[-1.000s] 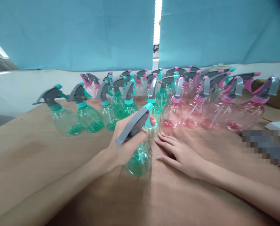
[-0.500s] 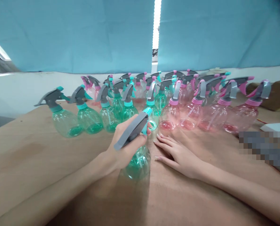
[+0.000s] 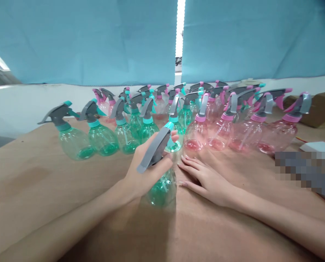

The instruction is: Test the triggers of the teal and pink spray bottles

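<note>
My left hand (image 3: 143,171) is wrapped round the neck of a green spray bottle (image 3: 162,191). Its grey trigger head with a turquoise nozzle points up and away to the right, and part of the neck is hidden by my fingers. Flat on the wooden table (image 3: 118,225), my right hand (image 3: 210,180) lies with its fingers spread, just right of that bottle and holding nothing. Beyond both hands stand green spray bottles (image 3: 103,138) on the left and pink spray bottles (image 3: 245,134) on the right.
More spray bottles (image 3: 159,103) in mixed colours crowd the back of the table. At the right are a cardboard box (image 3: 322,112), a white block (image 3: 317,146) and a pixelated dark item (image 3: 304,174). A blue cloth (image 3: 96,40) and a bright light strip (image 3: 180,29) hang behind.
The held spray bottle has shifted slightly, its head tilting a little more upright in my left hand. My right hand stays flat in place. The view has moved very slightly.
</note>
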### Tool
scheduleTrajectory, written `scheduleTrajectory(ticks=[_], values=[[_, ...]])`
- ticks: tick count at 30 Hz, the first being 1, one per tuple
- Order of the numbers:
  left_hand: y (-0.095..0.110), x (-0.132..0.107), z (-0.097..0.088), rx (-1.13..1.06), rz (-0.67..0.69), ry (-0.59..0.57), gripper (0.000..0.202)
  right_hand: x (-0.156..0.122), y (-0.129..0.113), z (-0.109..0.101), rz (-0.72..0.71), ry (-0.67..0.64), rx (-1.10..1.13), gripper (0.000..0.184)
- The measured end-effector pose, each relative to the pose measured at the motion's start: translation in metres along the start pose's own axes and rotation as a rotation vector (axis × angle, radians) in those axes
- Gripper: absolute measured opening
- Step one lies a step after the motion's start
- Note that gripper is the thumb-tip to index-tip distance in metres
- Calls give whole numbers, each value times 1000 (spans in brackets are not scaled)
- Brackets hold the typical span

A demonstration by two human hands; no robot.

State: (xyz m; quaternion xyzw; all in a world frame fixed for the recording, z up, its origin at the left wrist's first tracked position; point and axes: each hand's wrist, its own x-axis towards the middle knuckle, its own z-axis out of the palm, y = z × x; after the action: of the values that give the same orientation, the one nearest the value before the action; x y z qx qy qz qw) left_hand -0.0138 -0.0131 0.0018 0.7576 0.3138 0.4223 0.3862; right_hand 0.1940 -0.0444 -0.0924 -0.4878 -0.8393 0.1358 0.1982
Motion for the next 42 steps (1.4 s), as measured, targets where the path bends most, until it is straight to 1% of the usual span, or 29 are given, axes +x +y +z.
scheduleTrajectory(ticks=[4,6,11,17,20,25,33,42], values=[[5,1,2,7,-54,-6,47,0,-1,0,-4,10,6,61],[5,1,2,39,-42,-7,47,0,0,0,-2,6,7,61],[0,0,5,89,12,37,49,0,1,0,-13,11,12,61],[1,-2,5,162,9,14,54,1,1,-1,-20,-7,-16,63],[4,-2,5,186,11,36,51,1,1,-1,-17,-1,-8,62],[9,-2,6,170,-22,39,47,0,-1,0,-2,10,3,61],[5,-4,4,209,12,42,42,0,-1,0,-15,28,21,57],[5,-8,5,124,-11,50,44,0,-1,-1,-11,5,0,61]])
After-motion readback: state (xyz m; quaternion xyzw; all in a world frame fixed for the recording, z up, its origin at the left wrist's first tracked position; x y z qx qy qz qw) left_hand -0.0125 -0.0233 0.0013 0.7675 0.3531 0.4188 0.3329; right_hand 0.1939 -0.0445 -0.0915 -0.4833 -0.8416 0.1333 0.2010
